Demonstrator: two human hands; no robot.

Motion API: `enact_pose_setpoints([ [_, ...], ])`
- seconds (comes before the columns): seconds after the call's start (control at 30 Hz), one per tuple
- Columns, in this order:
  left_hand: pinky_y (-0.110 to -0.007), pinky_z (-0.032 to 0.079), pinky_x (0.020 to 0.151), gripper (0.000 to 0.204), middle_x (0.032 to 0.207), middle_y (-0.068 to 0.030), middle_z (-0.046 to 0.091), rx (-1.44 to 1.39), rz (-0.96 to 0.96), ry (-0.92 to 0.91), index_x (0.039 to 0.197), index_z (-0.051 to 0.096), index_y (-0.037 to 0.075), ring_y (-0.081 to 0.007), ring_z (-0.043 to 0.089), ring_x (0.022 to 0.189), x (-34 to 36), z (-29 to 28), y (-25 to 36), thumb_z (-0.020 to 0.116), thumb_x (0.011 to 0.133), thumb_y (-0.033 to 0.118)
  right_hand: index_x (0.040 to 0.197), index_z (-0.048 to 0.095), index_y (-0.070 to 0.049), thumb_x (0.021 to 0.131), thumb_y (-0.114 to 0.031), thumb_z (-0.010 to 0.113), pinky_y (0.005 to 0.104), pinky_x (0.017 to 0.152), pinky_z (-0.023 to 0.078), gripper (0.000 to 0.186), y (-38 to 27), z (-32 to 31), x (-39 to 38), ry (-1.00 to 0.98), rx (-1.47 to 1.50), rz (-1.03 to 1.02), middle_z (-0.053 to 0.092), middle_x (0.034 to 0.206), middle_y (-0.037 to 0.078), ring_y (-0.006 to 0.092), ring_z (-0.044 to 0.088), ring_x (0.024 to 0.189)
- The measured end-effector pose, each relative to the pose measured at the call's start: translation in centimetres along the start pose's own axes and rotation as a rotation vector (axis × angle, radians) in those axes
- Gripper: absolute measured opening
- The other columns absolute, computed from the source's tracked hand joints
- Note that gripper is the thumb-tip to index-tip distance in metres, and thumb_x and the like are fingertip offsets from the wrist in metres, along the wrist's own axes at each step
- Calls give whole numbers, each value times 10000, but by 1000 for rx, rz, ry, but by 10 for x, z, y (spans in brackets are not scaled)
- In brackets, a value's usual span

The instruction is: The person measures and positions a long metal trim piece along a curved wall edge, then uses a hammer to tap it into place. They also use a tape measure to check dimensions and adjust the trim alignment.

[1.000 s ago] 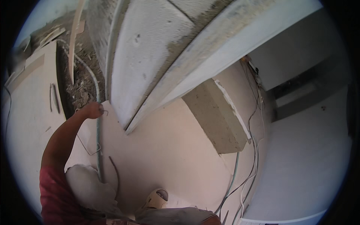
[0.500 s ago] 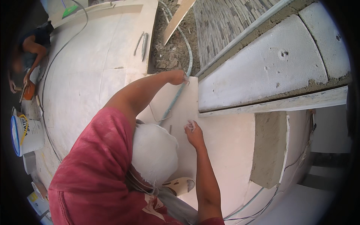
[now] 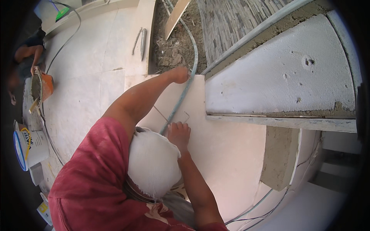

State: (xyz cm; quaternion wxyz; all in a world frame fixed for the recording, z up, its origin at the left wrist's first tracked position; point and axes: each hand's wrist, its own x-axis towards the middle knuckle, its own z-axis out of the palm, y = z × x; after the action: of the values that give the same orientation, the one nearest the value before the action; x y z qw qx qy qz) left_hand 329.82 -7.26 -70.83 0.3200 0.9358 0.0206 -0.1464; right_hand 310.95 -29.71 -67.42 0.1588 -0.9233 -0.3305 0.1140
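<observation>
My left hand (image 3: 180,75) reaches across to the slab's far edge, its fingers curled beside a green hose (image 3: 179,101). Whatever those fingers hold, if anything, is hidden. Closer in, my right hand (image 3: 179,133) is knuckles up and closed over the pale slab (image 3: 225,154), right beside the hose. A thin bent wire (image 3: 160,112) runs toward its fingers, but I cannot tell whether they grip it. Between my forearms sits a white rounded thing (image 3: 154,163) with a ragged edge, which partly hides the hose.
Two slim metal tools (image 3: 143,44) lie on the pale boards at the far left. A co-worker (image 3: 31,54) handles an orange bucket (image 3: 47,86); a white bucket (image 3: 36,146) stands nearer. Beyond the slab is rubble (image 3: 173,54). A white panel (image 3: 269,81) rises at right.
My right hand has moved left and down onto the slab by the hose and turned knuckles up. My left hand has shifted slightly. The co-worker's orange bucket has tipped and moved right.
</observation>
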Motion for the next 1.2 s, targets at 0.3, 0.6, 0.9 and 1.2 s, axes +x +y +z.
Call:
enact_pose_setpoints([
  [0.3,-493,516,797,260,899,-197,683,66,-74,300,906,694,38,-399,651,900,39,-35,22,579,889,271,840,601,-73,881,-187,639,559,1108,306,127,32,-44,78,199,30,-251,628,731,93,270,578,844],
  [0.6,-475,528,810,292,969,-196,687,128,-35,272,922,721,37,-395,659,928,81,-13,35,600,893,301,821,606,-47,897,-172,628,514,1081,358,148,45,-33,101,131,64,-117,634,705,126,307,591,804],
  [0.9,-458,531,843,287,1024,-194,687,126,-13,213,915,726,14,-377,662,977,91,-2,36,615,867,274,829,629,-6,938,-212,595,499,1042,392,236,50,-23,104,164,117,-68,623,694,171,345,587,782],
  [1.2,-449,535,859,234,1032,-205,692,138,-8,151,932,725,1,-363,670,984,97,6,33,576,842,157,765,626,-8,936,-232,596,499,1001,411,283,65,-16,90,172,93,-30,599,658,185,353,560,748],
])
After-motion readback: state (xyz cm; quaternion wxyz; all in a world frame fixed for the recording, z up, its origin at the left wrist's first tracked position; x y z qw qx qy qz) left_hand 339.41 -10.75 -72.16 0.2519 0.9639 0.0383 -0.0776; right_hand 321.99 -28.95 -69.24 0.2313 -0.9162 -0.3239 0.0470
